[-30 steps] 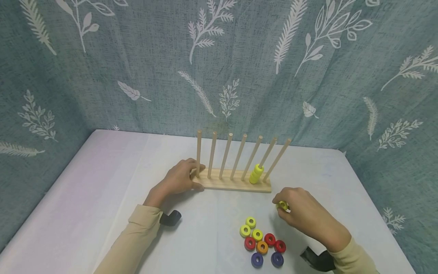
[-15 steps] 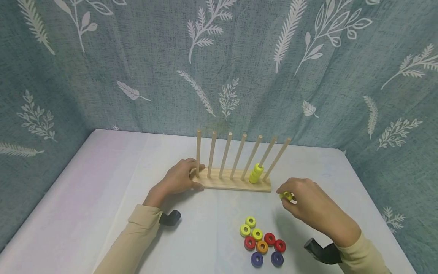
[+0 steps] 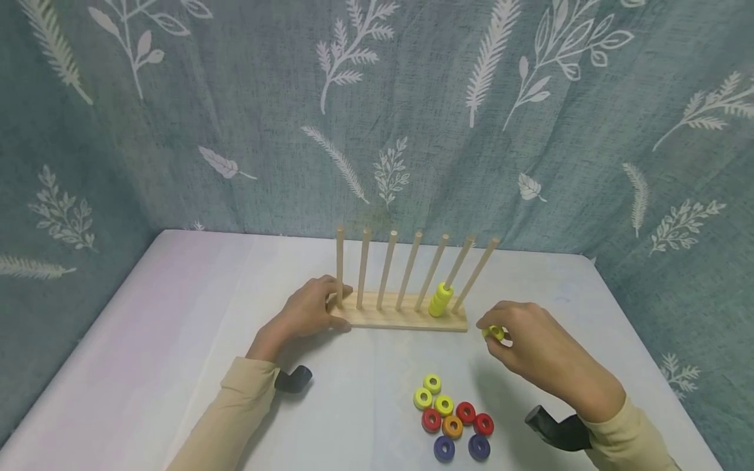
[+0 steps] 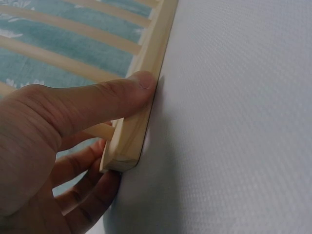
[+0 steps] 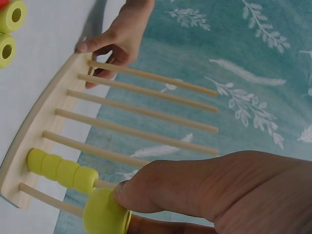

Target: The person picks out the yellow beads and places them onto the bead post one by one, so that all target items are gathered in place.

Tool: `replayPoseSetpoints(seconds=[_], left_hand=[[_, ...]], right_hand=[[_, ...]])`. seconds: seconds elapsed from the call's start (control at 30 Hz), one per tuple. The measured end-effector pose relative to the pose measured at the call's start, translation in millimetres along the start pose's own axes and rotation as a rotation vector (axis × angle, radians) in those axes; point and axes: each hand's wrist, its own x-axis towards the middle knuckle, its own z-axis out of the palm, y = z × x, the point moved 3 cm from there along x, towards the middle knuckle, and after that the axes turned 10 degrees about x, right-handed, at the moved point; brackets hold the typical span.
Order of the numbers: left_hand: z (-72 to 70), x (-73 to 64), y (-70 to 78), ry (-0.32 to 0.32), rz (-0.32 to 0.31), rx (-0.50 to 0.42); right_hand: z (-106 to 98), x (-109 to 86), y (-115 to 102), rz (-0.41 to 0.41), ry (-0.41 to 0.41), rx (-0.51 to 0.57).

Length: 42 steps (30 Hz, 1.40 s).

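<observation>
Nearest me, low in the frame and right of centre, two purple round rings (image 3: 473,449) lie on the white cloth-like tabletop (image 3: 330,418), apart from each other. Just above them sit an orange round ring (image 3: 447,428) and three red round rings (image 3: 426,422), and above those, three loose yellow round rings (image 3: 417,400), all bunched close. A careless drag of my beige right sleeve (image 3: 630,441) could scatter this bunch.

At the right of the frame, a little higher, my right hand (image 3: 530,350) hangs over the tabletop, its thumb and a finger closed in a pinch on a glossy yellow ring (image 5: 103,210). I can't tell whether a second one is tucked behind it. The rounded wall looks slick, so an uneven pinch could let it slip and roll off.

Farther up, mid-frame, stands the pale wooden rack (image 3: 383,318) with seven upright round pegs (image 3: 389,265); four stacked yellow rings (image 3: 440,301) sit low on the sixth from the left. My left hand (image 3: 307,307) grips its left end, thumb along the front edge, fingers bent behind. Only that end is steadied, so a knock on the right-hand pegs could swivel the base.

Beyond everything, a blue-green leaf-printed curtain (image 3: 259,118) fills the top.
</observation>
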Motion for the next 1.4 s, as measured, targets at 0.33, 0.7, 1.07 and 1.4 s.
replayPoseSetpoints(seconds=[0.33, 0.7, 1.07, 1.4], left_hand=[[1.4, 0.4, 0.4, 0.018, 0.029, 0.019], [2.8, 3.8, 1.7, 0.014, 0.038, 0.007], [1.8, -0.1, 2.6, 0.012, 0.024, 0.019], [0.8, 0.6, 2.8, 0.02, 0.019, 0.014]], right_hand=[[-5.3, -1.0, -1.4, -0.053, 0.047, -0.029], [-12.2, 1.4, -0.7, -0.099, 0.068, -0.017], [-25.8, 8.8, -6.2, -0.131, 0.079, -0.03], [-41.3, 21.7, -9.8, -0.155, 0.108, -0.043]])
